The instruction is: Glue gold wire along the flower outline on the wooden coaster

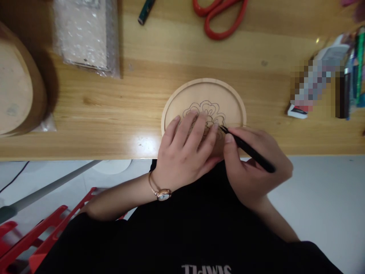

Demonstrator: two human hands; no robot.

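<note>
A round wooden plate (178, 99) with a raised rim lies at the table's front edge, and a flower outline (209, 108) in dark lines is drawn on it. My left hand (185, 148) rests flat across the plate, open, its fingers spread over the lower part of the drawing. My right hand (256, 160) is shut on a slim black pen (251, 150). The pen slants down to the left, its tip beside my left index fingertip at the right side of the drawing. Part of the flower is hidden under my left fingers.
Red-handled scissors (221, 34) and a dark green stick (146, 12) lie at the back. A bubble-wrapped packet (85, 38) and a round wooden object (40, 91) are on the left. At right lie a partly blurred white box (322, 72) and several pens (359, 64).
</note>
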